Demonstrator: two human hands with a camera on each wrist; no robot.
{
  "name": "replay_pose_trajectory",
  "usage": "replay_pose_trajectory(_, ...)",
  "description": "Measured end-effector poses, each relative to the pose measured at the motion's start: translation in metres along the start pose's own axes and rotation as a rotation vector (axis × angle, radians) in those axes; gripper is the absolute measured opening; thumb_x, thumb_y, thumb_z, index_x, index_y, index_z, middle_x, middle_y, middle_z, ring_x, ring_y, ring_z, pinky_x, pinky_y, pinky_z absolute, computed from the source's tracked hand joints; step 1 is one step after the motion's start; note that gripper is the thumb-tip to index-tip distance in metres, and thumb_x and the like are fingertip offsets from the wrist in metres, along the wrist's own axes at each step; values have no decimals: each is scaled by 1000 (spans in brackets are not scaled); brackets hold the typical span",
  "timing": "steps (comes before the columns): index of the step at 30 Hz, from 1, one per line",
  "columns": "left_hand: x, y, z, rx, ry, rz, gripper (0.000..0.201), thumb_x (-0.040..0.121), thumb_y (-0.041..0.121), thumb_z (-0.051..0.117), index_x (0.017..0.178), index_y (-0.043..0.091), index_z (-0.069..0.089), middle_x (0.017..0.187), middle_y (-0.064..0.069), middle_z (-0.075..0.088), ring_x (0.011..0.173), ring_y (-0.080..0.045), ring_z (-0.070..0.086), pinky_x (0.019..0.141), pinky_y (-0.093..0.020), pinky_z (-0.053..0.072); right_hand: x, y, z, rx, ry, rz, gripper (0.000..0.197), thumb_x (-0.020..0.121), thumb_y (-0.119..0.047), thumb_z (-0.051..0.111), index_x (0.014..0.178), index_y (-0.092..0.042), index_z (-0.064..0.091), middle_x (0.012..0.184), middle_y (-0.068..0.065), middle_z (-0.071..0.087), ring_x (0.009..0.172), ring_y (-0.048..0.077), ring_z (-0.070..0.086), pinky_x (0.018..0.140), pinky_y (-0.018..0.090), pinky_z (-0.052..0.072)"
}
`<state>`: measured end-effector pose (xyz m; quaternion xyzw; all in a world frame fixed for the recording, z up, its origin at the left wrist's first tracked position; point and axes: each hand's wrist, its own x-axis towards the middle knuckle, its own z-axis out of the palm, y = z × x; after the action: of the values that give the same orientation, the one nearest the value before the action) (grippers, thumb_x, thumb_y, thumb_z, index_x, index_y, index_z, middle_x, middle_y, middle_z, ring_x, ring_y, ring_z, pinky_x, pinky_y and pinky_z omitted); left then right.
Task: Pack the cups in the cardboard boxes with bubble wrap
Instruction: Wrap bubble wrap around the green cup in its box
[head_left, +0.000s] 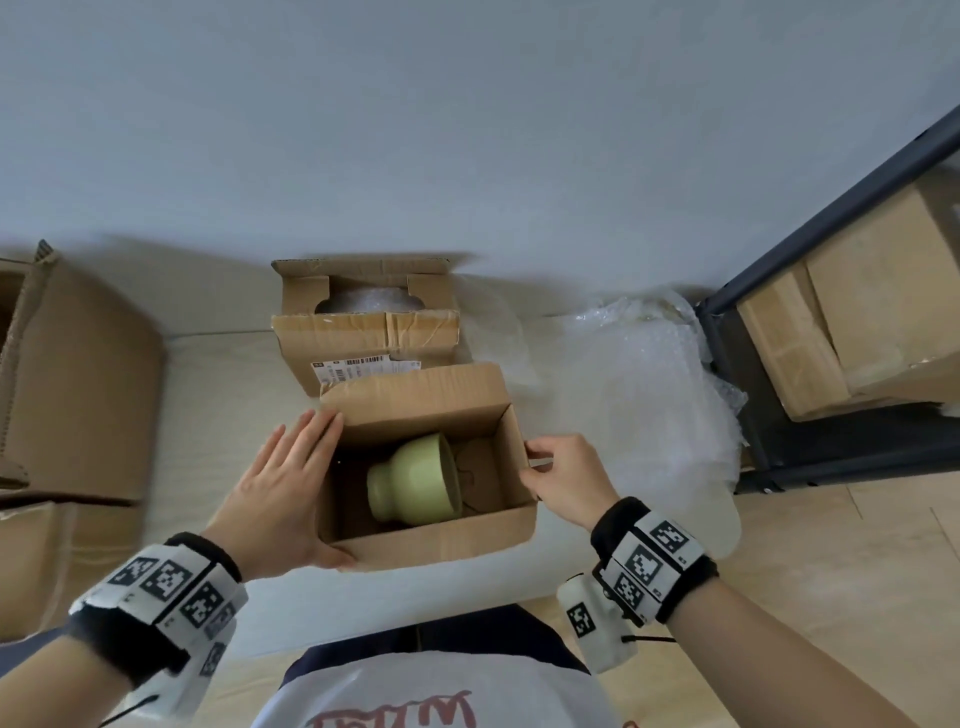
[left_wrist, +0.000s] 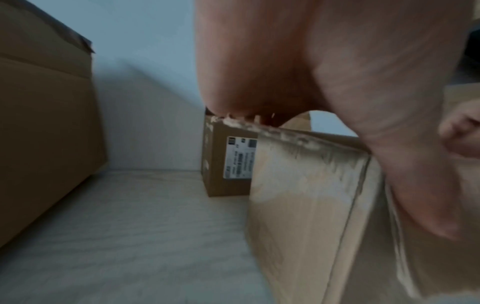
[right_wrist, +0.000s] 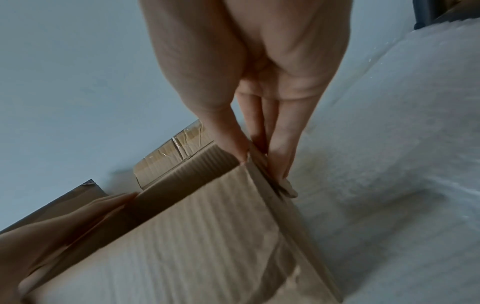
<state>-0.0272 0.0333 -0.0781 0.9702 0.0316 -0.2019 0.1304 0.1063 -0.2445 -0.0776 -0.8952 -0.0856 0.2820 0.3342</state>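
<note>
Cup (head_left: 415, 480), pale green, is seen lying on its side on the bottom of the small open box (head_left: 441, 543), its foot turned toward the person and its mouth toward the far wall; no wrap is seen around it. The box is held from both sides. The left hand (head_left: 280, 488) is laid flat against the left wall, fingers straight and together, the fingertips reaching the far left corner and the thumb tucked under the near edge. In the left wrist view the palm (left_wrist: 350, 82) is pressed along the same wall (left_wrist: 306, 195). The right hand (head_left: 563, 480) is closed on the upper edge of the right wall, which is pinched between thumb and fingers; in the right wrist view the thumb (right_wrist: 226, 133) is seen on the inner face and the fingers (right_wrist: 281, 148) on the outer face of that wall (right_wrist: 207, 236).

Just behind this box a second box (head_left: 363, 332) is set against the wall, its flaps partly folded in, a white label on its front and bubble wrap showing through the opening. To the right, loose bubble wrap (head_left: 649, 395) is spread over the pale mat (head_left: 218, 415) on which the boxes stand. At the far left larger cartons (head_left: 78, 384) are stacked. At the far right a dark metal shelf (head_left: 810, 234) is seen, with brown cartons (head_left: 872, 296) on it
</note>
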Motion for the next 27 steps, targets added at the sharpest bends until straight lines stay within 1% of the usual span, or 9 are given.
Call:
replay_pose_trajectory(4, 18, -11, -15, 0, -12, -35, 149, 45, 76, 72, 138, 22, -31, 157, 1, -16, 136, -9, -19, 111, -32, -16, 13, -4, 3, 18, 4, -39, 28, 87, -16, 66, 114, -11, 67, 111, 2, 68, 96, 18, 66, 83, 31, 55)
replay_pose_trajectory(7, 24, -1, -15, -43, -18, -80, 149, 43, 86, 62, 144, 21, -26, 157, 0, -15, 143, -22, -11, 107, -33, -12, 29, 5, -12, -13, 16, -52, 22, 90, -28, 62, 103, -11, 70, 98, 0, 70, 91, 16, 66, 83, 32, 55)
replay_pose_trajectory(9, 25, 7, -13, -74, -21, -117, 149, 42, 86, 62, 147, 19, -21, 157, -1, -14, 144, -29, -4, 106, -33, -8, 44, 14, -26, -71, 116, -65, 20, 92, -28, 58, 100, -13, 68, 95, -1, 69, 90, 17, 66, 77, 28, 54)
replay_pose_trajectory(11, 24, 10, -12, -67, -17, -138, 149, 43, 84, 64, 147, 19, -20, 156, -1, -13, 144, -30, -2, 106, -32, -7, 62, 21, -36, -218, 193, -101, 25, 92, -23, 58, 115, -13, 61, 115, 1, 61, 102, 19, 61, 82, 28, 50)
replay_pose_trajectory(14, 21, 7, -12, -73, -6, -151, 148, 43, 86, 62, 146, 20, -21, 156, 1, -15, 145, -28, -1, 105, -31, -7, 93, 20, -34, -380, 101, -156, 50, 87, -18, 65, 134, -14, 47, 140, 3, 41, 125, 21, 46, 99, 35, 43)
replay_pose_trajectory(17, 19, 6, -11, -95, -7, -149, 148, 41, 88, 60, 145, 22, -23, 156, 3, -17, 145, -27, 0, 106, -31, -8, 119, 17, -28, -472, 27, -156, 67, 82, -19, 72, 141, -19, 39, 153, 6, 24, 137, 25, 31, 107, 41, 37)
replay_pose_trajectory(19, 19, 4, -10, -120, -7, -146, 149, 40, 88, 60, 143, 24, -27, 155, 5, -21, 145, -27, -1, 108, -31, -7, 131, 19, -25, -571, -11, -174, 63, 82, -22, 72, 138, -19, 43, 155, 9, 21, 137, 30, 32, 109, 42, 36)
replay_pose_trajectory(23, 20, 0, -8, -182, -4, -117, 150, 38, 87, 62, 136, 28, -36, 145, 15, -35, 142, -16, -10, 111, -30, -11, 143, 25, -27, -613, -26, -176, 26, 91, -25, 57, 114, -15, 63, 142, 7, 42, 125, 25, 45, 101, 36, 40)
replay_pose_trajectory(27, 22, -1, -7, -189, 8, -110, 150, 37, 90, 58, 134, 28, -38, 142, 17, -39, 137, -8, -16, 111, -27, -13, 139, 24, -37, -368, 137, -143, 22, 96, -24, 48, 108, -9, 59, 111, 7, 59, 100, 24, 58, 80, 30, 46)
